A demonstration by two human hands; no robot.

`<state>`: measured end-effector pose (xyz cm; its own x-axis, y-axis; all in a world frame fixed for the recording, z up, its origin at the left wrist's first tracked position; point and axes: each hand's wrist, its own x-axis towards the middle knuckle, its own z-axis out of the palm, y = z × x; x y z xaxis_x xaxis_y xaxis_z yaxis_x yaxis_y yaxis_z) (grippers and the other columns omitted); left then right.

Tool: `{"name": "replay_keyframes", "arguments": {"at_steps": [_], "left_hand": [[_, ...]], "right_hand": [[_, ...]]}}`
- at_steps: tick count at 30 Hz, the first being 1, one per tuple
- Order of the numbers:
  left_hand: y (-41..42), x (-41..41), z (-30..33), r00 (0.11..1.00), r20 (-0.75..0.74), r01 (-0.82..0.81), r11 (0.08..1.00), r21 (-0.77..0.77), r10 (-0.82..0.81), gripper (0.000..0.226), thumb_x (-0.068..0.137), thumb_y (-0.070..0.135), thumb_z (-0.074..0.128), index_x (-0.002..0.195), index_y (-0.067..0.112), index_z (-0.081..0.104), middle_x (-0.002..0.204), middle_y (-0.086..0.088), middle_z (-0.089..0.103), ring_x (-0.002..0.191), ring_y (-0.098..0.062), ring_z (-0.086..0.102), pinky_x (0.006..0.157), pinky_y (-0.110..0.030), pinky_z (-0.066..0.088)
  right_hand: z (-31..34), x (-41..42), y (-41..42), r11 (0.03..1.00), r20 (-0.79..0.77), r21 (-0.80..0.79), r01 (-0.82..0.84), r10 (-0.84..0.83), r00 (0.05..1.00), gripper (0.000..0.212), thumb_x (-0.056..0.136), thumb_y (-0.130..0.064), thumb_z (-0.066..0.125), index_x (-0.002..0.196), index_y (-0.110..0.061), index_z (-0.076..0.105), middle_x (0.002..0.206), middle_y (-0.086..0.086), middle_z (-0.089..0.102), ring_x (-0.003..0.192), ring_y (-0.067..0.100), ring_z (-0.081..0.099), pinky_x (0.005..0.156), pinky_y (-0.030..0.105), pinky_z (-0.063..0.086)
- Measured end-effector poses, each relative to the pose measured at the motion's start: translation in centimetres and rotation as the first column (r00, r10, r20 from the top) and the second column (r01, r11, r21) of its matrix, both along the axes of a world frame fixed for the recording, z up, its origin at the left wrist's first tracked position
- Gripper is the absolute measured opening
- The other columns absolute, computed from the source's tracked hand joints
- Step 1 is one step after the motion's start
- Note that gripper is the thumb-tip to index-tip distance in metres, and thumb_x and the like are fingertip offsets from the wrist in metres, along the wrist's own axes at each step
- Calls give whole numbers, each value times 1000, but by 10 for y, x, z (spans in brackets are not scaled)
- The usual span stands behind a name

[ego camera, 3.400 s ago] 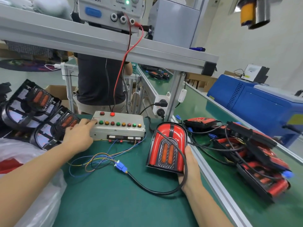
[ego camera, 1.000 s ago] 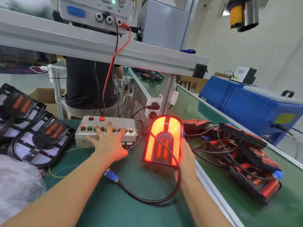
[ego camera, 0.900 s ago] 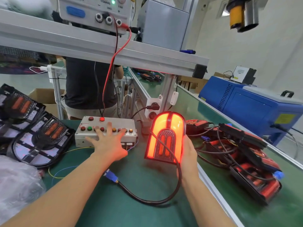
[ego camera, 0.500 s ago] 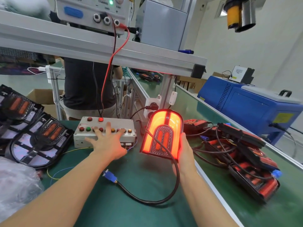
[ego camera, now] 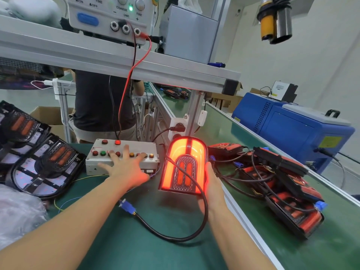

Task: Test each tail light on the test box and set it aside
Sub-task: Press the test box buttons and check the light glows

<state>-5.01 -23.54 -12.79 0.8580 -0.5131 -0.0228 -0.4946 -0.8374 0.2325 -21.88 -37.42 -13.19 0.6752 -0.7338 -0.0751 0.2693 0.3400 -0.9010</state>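
Note:
An arch-shaped tail light glows bright orange-red, held upright above the green bench. My right hand grips its right edge from behind. Its black cable loops down to a blue connector on the bench. My left hand lies spread on the grey test box, with straight fingers pressing the row of coloured buttons. A heap of red tail lights with black cables lies to the right, on the conveyor.
Black unlit lamp housings lie at the left, beside a plastic bag. A power supply stands on the shelf above, its red lead running to the box. A blue machine stands at the right. A person stands behind the bench.
The light, dark at first, now glows. My left hand went from the box's left end to spread over the button row. My right hand has raised the light slightly.

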Motion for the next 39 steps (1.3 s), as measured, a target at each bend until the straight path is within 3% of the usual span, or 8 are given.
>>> {"name": "replay_keyframes", "arguments": {"at_steps": [8, 23, 26, 28, 30, 32, 35, 39], "left_hand": [[1, -2, 0, 987, 155, 19, 997, 70, -30, 82, 73, 61, 55, 145, 51, 16, 160, -2, -7, 144, -40, -6, 102, -76, 1], [3, -2, 7, 947, 289, 88, 976, 200, -144, 63, 82, 47, 46, 143, 45, 29, 159, -4, 11, 146, -34, -6, 104, -70, -15], [0, 4, 20, 989, 109, 90, 991, 96, -100, 57, 88, 62, 29, 143, 46, 32, 161, -1, 8, 146, -32, -11, 105, -69, -16], [1, 6, 33, 980, -198, 7, 998, -55, -18, 85, 73, 85, 24, 147, 44, 27, 162, 1, 4, 146, -33, -13, 108, -65, -15], [0, 12, 42, 863, -503, -98, 965, -244, -40, 125, 42, 102, 29, 150, 40, 16, 161, 3, 6, 147, -31, -8, 113, -59, -12], [-2, 11, 47, 778, -613, -66, 952, -298, -138, 127, 37, 104, 37, 149, 48, 13, 161, 6, 7, 148, -27, -7, 115, -57, -11], [-7, 8, 47, 894, -418, 173, 985, -15, -164, 125, 52, 96, 44, 153, 30, 9, 161, 3, -5, 147, -28, -12, 115, -55, -10], [-9, 2, 33, 961, -215, 217, 957, 195, -174, 144, 37, 98, 50, 153, 25, 6, 161, 2, -6, 147, -29, -8, 108, -70, -6]], "right_hand": [[-1, -2, 2, 999, -25, 17, -45, 46, 999, 36, 99, -47, 45, 89, -37, 78, 106, 2, 75, 97, 20, 72, 82, 39, 57], [-1, 1, 0, 999, -5, -40, -37, 36, 999, 31, 88, -47, 57, 87, -24, 79, 97, 7, 76, 87, 22, 74, 67, 34, 60], [-3, 3, -2, 998, 2, -50, -27, 27, 1000, 34, 91, -46, 53, 81, -28, 80, 95, 7, 76, 83, 21, 74, 66, 35, 60], [-5, 4, -4, 995, -26, -94, -16, 14, 1000, 35, 96, -44, 48, 85, -31, 79, 97, 7, 76, 87, 22, 74, 78, 40, 58], [-6, 4, -4, 989, -52, -151, 5, -13, 999, 31, 96, -43, 51, 92, -26, 77, 98, 6, 76, 91, 24, 72, 83, 43, 57], [-6, 5, -3, 972, -89, -232, 30, -52, 995, 30, 95, -43, 53, 90, -19, 71, 93, 3, 74, 88, 25, 69, 82, 41, 54], [-9, 4, 0, 938, -95, -341, 64, -102, 990, 39, 93, -43, 49, 91, -5, 57, 85, 6, 62, 81, 21, 56, 75, 37, 46], [-4, 0, 1, 909, -56, -406, 96, -130, 990, 25, 101, -31, 44, 93, -23, 66, 83, -12, 72, 77, 2, 66, 66, 20, 52]]}}
